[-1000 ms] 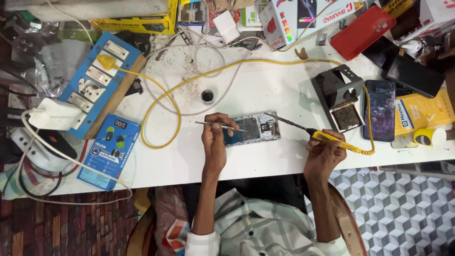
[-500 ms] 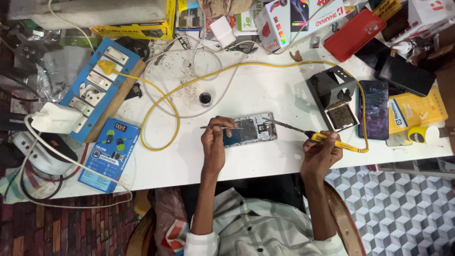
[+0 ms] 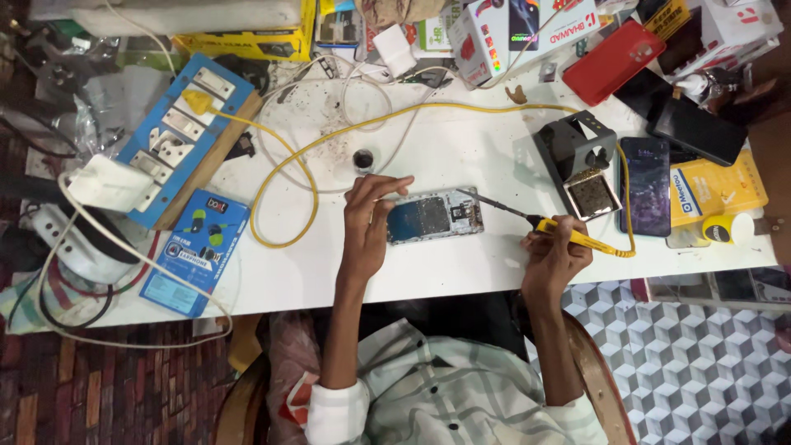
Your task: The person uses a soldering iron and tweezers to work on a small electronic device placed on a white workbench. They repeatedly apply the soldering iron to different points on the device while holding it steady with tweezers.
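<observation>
1. Soldering is the step in hand: my right hand [image 3: 554, 257] is closed in a pen grip on the yellow-handled soldering iron [image 3: 560, 232], its dark tip reaching left to the right end of the opened phone [image 3: 434, 216].
2. My left hand [image 3: 368, 222] lies on the phone's left end, fingers loosely curled and the forefinger stretched out over its top edge. Whether it pinches a thin tool or wire I cannot tell.
3. The phone lies flat on the white tabletop [image 3: 461, 272] between my hands, back off, board showing.
4. To do this well, I judge I should pin the phone firmly with the left hand, rest the right wrist on the tabletop edge, touch only the joint, and lift off quickly.
5. The yellow cable [image 3: 288, 165] loops beyond my left hand; I keep it slack so it does not tug the iron. The iron stand [image 3: 581, 161] sits just beyond my right hand.
6. Against half a second ago, the phone, iron and right hand sit much as they did, tip at the same end. My left forefinger now stretches further over the phone.
</observation>
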